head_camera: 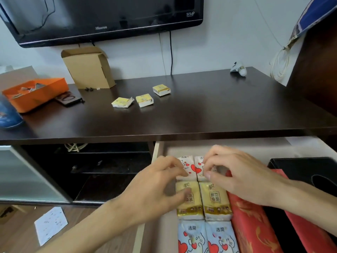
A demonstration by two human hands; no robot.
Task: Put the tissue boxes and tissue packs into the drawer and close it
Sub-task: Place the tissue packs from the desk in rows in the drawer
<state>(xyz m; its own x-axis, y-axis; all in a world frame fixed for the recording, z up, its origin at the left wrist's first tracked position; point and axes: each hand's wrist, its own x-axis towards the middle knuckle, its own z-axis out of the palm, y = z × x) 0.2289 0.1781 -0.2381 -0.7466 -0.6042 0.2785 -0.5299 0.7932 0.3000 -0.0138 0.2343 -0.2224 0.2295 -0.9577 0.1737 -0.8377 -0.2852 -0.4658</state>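
Observation:
The drawer (156,152) stands pulled out below the dark tabletop (200,110). Inside lie tissue packs in two columns: two white heart-printed packs (189,166) at the back, two yellow packs (215,201) in the middle, two blue heart packs (221,238) in front. A red tissue box (251,227) and a black box (302,167) lie to their right. My left hand (156,190) rests with fingertips on the left white pack and thumb on the left yellow pack. My right hand (242,172) pinches the right white pack. Three small yellow tissue packs (144,100) sit on the tabletop.
An open cardboard box (89,68), an orange tray (34,94) and a dark phone-like object (68,99) stand at the back left of the tabletop. A TV (102,17) hangs on the wall. Paper (50,225) lies on the floor.

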